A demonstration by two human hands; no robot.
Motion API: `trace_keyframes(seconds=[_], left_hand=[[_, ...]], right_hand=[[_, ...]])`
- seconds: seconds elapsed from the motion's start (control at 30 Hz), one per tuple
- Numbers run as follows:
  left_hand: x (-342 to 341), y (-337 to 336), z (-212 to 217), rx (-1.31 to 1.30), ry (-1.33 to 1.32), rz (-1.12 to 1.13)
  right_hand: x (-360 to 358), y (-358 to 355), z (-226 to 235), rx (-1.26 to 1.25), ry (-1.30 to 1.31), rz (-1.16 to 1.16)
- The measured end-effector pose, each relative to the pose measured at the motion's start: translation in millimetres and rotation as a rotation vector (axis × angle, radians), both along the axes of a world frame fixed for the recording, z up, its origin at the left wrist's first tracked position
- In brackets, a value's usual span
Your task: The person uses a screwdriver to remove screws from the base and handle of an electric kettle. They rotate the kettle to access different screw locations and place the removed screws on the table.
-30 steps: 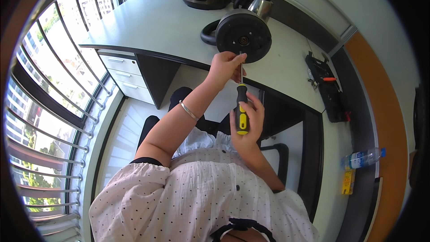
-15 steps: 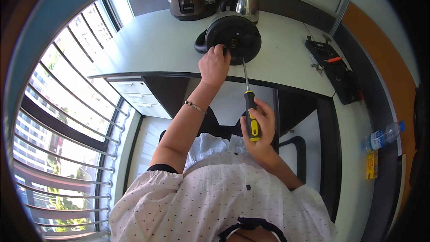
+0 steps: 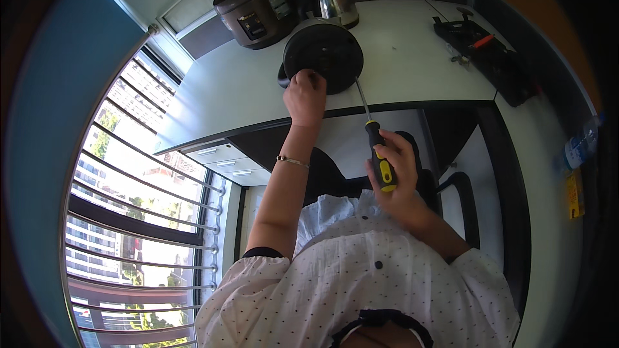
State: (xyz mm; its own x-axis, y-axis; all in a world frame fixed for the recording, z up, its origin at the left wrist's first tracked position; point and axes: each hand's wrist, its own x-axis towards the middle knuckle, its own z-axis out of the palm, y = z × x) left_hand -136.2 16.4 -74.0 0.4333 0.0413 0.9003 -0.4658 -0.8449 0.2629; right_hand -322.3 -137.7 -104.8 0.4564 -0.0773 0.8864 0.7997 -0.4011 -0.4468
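An electric kettle (image 3: 335,48) lies on its side on the white desk, its round black underside facing me and its handle to the left. The fingers of my left hand (image 3: 305,102) are pinched together against the lower left of that underside. What they hold, if anything, is too small and dark to make out. My right hand (image 3: 401,177) is closed around the black and yellow handle of a screwdriver (image 3: 375,138). Its long shaft points up and away from me, with the tip beside the kettle's lower right rim, seemingly apart from the underside.
Behind the kettle stand a brown rice cooker (image 3: 253,9) and a steel kettle (image 3: 336,5). At the right lies an open black tool case (image 3: 490,58) with an orange-handled tool (image 3: 483,41). A plastic bottle (image 3: 580,145) stands farther right. Drawers (image 3: 225,164) sit under the desk's left side.
The whole view has turned and shifted. Against the kettle, the screwdriver's tip has gone from the underside's lower edge to beside its right rim. My left hand stays pinched at the underside.
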Motion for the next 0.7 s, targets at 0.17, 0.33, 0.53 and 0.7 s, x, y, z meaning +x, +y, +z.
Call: trace_keyframes(seconds=[0.17, 0.33, 0.53, 0.7], left_hand=[[-7, -3, 8, -0.012, -0.007, -0.032], [-33, -23, 4, 0.080, 0.027, -0.314], [-28, -59, -18, 0.354, 0.121, -0.388], [-4, -89, -10, 0.525, 0.315, -0.290]], right_hand=[[0, -5, -1, 0.036, 0.001, -0.022], [4, -18, -3, 0.058, -0.037, -0.155], [10, -32, -6, 0.109, -0.022, -0.237], [11, -41, -5, 0.136, -0.021, -0.268]])
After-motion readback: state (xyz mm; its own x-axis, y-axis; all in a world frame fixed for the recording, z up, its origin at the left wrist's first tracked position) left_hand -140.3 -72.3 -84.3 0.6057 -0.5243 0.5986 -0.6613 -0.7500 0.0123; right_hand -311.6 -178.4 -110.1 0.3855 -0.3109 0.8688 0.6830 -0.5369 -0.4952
